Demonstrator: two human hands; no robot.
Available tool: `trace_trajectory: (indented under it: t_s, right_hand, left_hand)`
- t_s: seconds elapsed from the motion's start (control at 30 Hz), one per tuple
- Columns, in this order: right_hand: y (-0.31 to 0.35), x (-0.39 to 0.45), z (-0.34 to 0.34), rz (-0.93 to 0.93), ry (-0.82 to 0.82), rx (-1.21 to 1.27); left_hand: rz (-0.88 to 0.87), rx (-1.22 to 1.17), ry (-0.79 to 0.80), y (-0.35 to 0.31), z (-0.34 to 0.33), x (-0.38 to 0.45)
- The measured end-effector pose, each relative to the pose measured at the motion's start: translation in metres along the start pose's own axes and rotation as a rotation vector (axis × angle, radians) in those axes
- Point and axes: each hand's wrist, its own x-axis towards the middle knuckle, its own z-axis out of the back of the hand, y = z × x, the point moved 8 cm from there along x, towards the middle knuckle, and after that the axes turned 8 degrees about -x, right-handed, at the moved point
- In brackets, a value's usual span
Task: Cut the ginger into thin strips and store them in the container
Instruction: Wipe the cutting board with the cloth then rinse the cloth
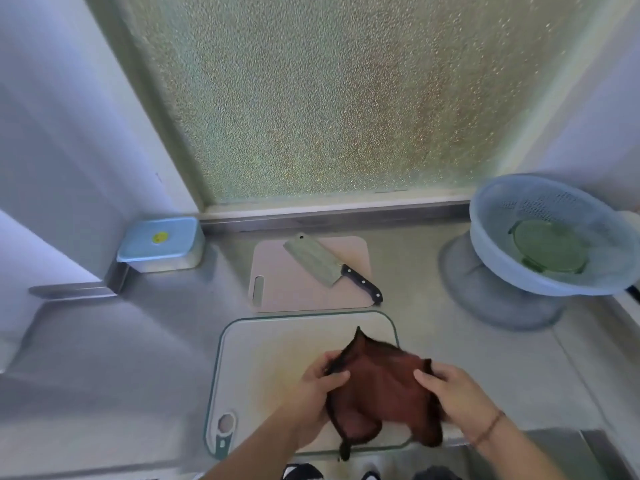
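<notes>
Both hands, left (320, 377) and right (446, 386), gripped a brown cloth (379, 386) over the cutting board (263, 362); probably still cleaning, ginger unseen, cleaver (330, 265) needed next

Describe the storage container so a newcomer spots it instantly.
Start at the frosted window and follow its sill to the left corner of the counter. There stands the container, left of the pink cutting board: a lidded rectangular box, its pale blue lid marked with a yellow sticker.

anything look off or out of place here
No ginger is in view, though the task is cutting it. Both hands, left and right, hold a brown cloth over the near board. The cleaver lies unused on the far board, its handle end past the edge.
</notes>
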Motion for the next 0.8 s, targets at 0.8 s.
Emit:
trace_trajectory:
  t_s: [0.8]
  right_hand:
    - [0.049,0.019,-0.32,0.604,-0.059,-1.291]
  left_hand:
    - [-0.715,1.641,-0.68,-0.057,0.202,-0.103]
